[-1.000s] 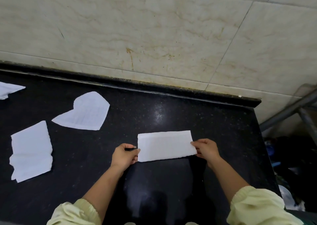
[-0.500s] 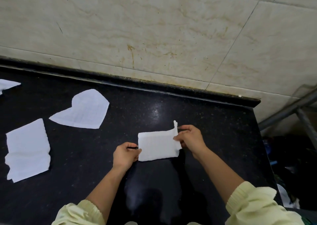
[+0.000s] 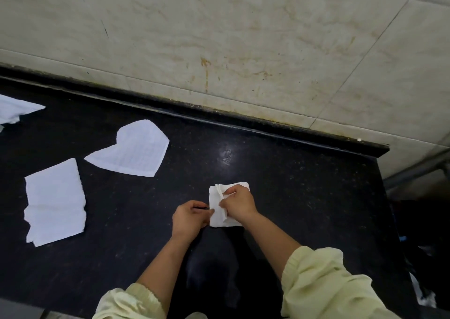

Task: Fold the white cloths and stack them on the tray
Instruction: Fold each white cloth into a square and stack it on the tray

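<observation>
We pinch the folded white cloth (image 3: 220, 217) near the tabletop's (image 3: 304, 197) right end: left hand (image 3: 189, 217) fingers grip its left edge, right hand (image 3: 239, 203) fingers clasp the doubled-over flap. Three unfolded cloths (image 3: 132, 149) lie toward the left edge.

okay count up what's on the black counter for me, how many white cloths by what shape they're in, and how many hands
White cloth being folded, under both hands: 1
White cloths lying loose on the counter: 3, namely a heart-shaped one, a rectangular one and one cut off at the left edge
Hands: 2, left hand and right hand
Total: 4 cloths, 2 hands; no tray in view.
</observation>
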`<state>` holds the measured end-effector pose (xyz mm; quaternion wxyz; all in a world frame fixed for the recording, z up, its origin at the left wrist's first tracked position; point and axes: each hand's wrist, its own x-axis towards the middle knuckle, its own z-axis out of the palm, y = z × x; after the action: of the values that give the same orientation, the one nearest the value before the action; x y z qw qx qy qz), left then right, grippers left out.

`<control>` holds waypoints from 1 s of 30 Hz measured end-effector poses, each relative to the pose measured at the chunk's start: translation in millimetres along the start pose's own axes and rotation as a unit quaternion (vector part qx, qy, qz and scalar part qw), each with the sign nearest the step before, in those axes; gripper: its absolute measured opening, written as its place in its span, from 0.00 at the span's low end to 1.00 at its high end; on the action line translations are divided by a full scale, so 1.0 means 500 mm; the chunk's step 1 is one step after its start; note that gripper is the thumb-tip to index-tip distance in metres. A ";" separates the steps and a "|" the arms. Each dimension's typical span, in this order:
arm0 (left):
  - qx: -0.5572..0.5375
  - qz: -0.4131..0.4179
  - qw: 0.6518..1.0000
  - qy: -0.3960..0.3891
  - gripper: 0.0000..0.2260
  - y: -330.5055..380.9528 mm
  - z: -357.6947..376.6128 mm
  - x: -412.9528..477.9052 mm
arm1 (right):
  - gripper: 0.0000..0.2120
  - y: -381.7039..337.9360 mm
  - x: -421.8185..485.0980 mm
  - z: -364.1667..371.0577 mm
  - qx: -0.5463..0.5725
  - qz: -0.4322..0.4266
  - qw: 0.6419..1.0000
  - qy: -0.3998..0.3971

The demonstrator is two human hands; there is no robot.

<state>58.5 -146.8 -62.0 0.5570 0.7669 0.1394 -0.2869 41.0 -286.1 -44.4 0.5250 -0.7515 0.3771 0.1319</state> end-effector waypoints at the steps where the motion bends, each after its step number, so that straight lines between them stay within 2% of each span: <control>1: 0.002 0.001 1.000 0.001 0.08 -0.001 -0.001 0.000 | 0.13 0.000 -0.002 0.004 -0.011 -0.001 1.000 -0.001; 3: 0.004 0.002 1.000 0.004 0.07 -0.003 -0.002 0.000 | 0.15 0.000 -0.004 0.012 -0.025 -0.009 1.000 -0.002; 13: -0.011 0.000 1.000 -0.004 0.05 -0.004 -0.004 0.001 | 0.10 0.014 -0.004 0.036 -0.005 -0.014 1.000 -0.017; 17: -0.045 -0.018 0.999 -0.026 0.04 -0.004 -0.010 0.007 | 0.04 0.004 -0.012 0.012 0.081 0.003 0.995 -0.053; 21: -0.015 -0.008 0.999 -0.030 0.07 -0.002 -0.013 0.013 | 0.04 -0.015 -0.013 -0.077 0.154 -0.024 0.988 -0.003; 24: 0.035 0.034 0.998 -0.032 0.12 -0.002 -0.013 0.009 | 0.07 0.014 -0.019 -0.141 0.081 -0.045 0.995 0.023; 28: 0.119 0.081 0.989 -0.023 0.18 -0.011 -0.006 0.010 | 0.11 0.078 -0.041 -0.151 -0.137 -0.046 0.988 -0.053; 30: 0.143 0.089 0.986 -0.016 0.18 -0.010 -0.002 0.010 | 0.14 0.104 -0.050 -0.132 -0.211 -0.052 0.974 -0.056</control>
<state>59.8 -144.9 -68.6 0.4669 0.8433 0.0195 -0.2657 -25.7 -342.7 -38.0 0.3813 -0.8554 0.2707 0.2228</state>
